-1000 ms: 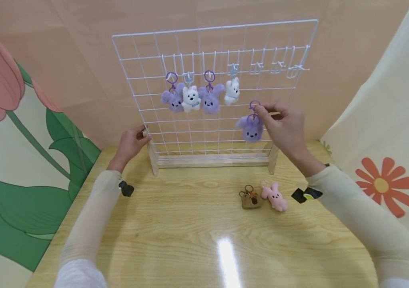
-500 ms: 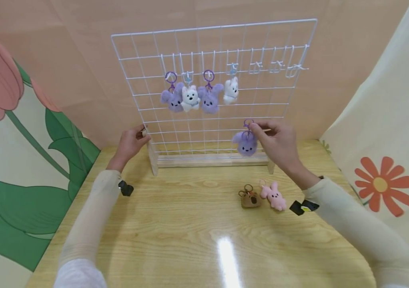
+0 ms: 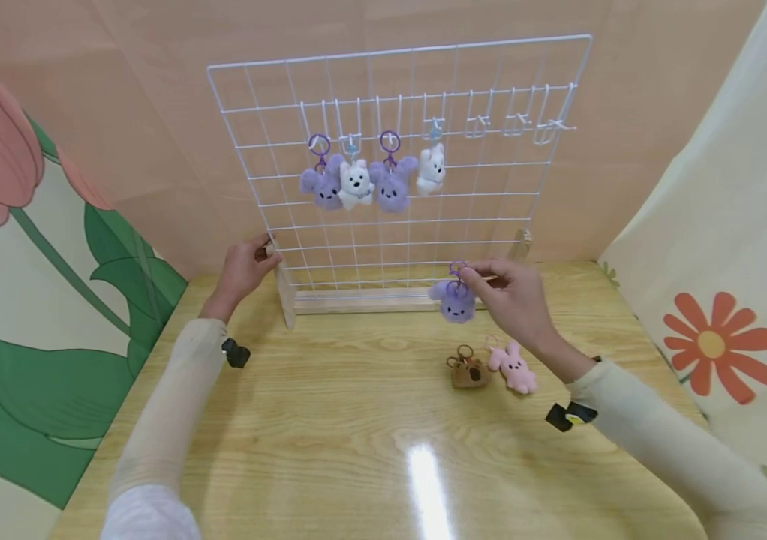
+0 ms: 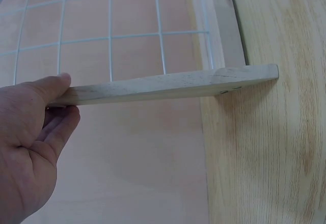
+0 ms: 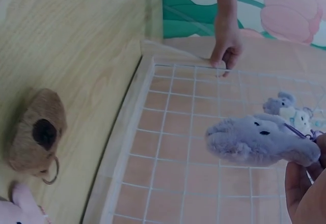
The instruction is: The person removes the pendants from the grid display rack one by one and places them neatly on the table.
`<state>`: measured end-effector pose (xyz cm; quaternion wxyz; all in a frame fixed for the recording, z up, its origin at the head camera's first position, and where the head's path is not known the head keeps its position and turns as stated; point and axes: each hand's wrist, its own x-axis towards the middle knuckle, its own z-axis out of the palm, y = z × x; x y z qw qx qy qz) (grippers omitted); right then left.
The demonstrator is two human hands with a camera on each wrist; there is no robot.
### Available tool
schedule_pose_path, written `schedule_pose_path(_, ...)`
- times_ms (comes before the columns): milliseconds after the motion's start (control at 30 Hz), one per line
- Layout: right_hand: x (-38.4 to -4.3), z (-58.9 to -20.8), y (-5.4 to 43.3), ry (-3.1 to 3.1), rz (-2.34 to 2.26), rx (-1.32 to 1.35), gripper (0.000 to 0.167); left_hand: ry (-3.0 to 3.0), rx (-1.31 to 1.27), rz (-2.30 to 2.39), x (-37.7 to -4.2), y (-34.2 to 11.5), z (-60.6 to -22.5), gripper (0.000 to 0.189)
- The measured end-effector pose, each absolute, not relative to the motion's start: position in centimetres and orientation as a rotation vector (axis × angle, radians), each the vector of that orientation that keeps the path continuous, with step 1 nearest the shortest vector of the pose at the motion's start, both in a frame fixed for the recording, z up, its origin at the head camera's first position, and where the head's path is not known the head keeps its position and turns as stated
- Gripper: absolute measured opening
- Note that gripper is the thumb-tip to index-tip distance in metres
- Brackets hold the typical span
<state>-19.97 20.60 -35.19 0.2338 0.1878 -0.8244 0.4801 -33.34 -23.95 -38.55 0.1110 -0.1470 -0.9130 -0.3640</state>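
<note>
My right hand (image 3: 515, 296) pinches the purple ring of a fluffy purple plush keychain (image 3: 457, 304), which dangles above the table in front of the rack's lower right. In the right wrist view the purple plush keychain (image 5: 260, 140) hangs by its ring from the fingertips. My left hand (image 3: 245, 270) grips the top of the wooden side post (image 4: 168, 85) of the white wire grid rack (image 3: 400, 52), thumb on one face and fingers on the other. On the rack's hooks hang two purple plush keychains (image 3: 392, 187) and two white dog plush keychains (image 3: 356, 184).
On the wooden table (image 3: 329, 435), below the right hand, lie a brown plush keychain (image 3: 469, 373) and a pink bunny plush keychain (image 3: 515, 369). Bare white hooks (image 3: 516, 124) line the rack's upper right. A peach cloth (image 3: 120, 150) hangs behind.
My right hand has moved down and slightly left with the purple plush keychain, from mid-rack to the level of the rack's base. The left hand stays on the post.
</note>
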Motion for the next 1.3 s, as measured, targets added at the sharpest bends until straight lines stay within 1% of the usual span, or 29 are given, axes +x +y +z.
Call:
schedule_pose_path(233,-19.3,-37.0,20.6,-2.302,1.371,0.533,0.010,-2.675,-0.426,-1.091,-33.4,-24.1,-38.8,0.049)
schedule_pose_path(533,-18.3,-39.1,20.2,-2.329,1.426,0.584,0.009,-2.660,-0.443,-1.063,-33.4,-24.2,-38.7,0.046)
schedule_pose_path(867,-17.3,-41.3,19.9,-2.399,1.552,0.603,0.012,-2.664,-0.427,-1.091,-33.3,-24.0,-38.6,0.048)
schedule_pose_path(1300,-16.1,-43.7,19.7,-2.472,1.558,0.625,0.009,-2.666,-0.422,-1.095,-33.5,-24.0,-38.8,0.049)
